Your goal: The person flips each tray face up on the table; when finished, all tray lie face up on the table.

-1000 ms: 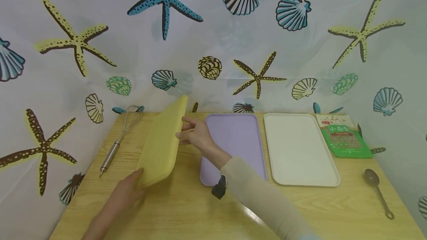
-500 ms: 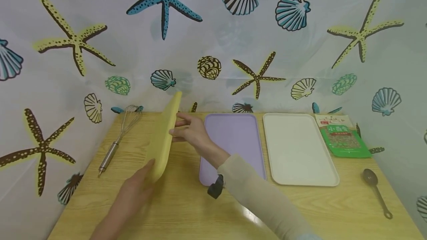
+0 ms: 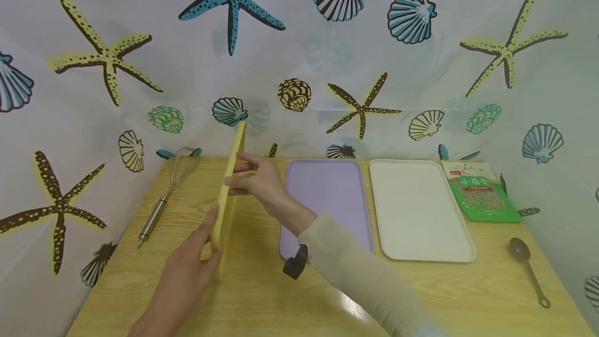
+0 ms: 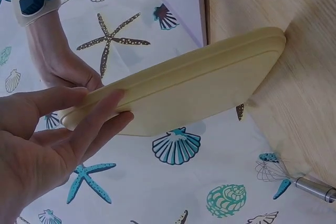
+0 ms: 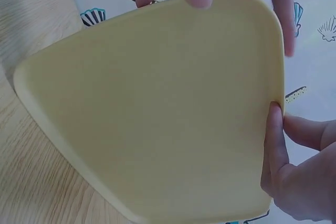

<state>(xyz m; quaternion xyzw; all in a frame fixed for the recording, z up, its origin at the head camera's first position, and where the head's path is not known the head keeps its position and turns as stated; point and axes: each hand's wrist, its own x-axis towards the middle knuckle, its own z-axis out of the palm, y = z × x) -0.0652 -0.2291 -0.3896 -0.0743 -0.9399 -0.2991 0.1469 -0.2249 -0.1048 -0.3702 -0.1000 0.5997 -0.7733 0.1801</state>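
A yellow tray (image 3: 229, 191) stands on edge, nearly upright, left of the middle of the table. My left hand (image 3: 187, 261) pinches its near edge, thumb on one face and fingers on the other. Higher up, my right hand (image 3: 264, 178) holds the tray's upper edge between thumb and fingers. The right wrist view shows the tray's inner face (image 5: 147, 108), bare, with a raised rim. Its outer face (image 4: 194, 93) shows in the left wrist view, one corner low against the wooden table.
A whisk (image 3: 164, 196) lies at the left. To the right are a purple tray (image 3: 325, 191), a white tray (image 3: 421, 212), a green-and-white packet (image 3: 482, 191) and a dark spoon (image 3: 529, 269). A patterned cloth (image 3: 299, 30) hangs behind the wooden table (image 3: 262, 300).
The yellow tray has turned from showing its broad outer face to nearly edge-on, rising slightly. My right hand has shifted left and up with it; my left hand has moved right and up.
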